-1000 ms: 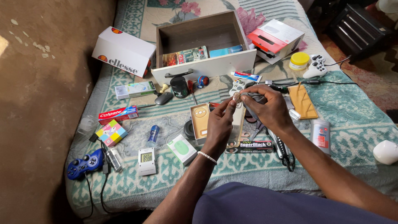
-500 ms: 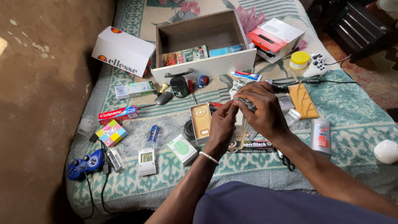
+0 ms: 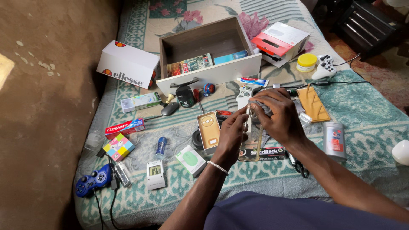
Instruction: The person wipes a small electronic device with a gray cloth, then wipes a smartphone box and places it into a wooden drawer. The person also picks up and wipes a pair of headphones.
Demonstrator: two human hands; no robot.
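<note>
Head view looks down on a patterned bedspread strewn with small things. At its left edge, near the front corner, lies a blue game controller with its cable trailing off the edge. Just beyond it sit a colourful puzzle cube and a red toothpaste box, and toward the far left corner stands a white shoebox. A small digital clock and a white box with a green mouse picture lie near the front edge.

An open wooden drawer rests toward the far edge at the middle, with a black jar and a dark computer mouse just before it. A tan phone box lies just beside the left hand.

The left hand and the right hand meet above the middle of the bedspread. The left fingertips pinch the lower end of a small grey object, and the right hand is curled over its upper end; what it is cannot be made out. It is held clear of the bedspread, above a black flat box.

Right of the hands lie an orange flat case and a grey can. A white game controller and a yellow-lidded tub sit toward the far right corner beside a red and white box.
</note>
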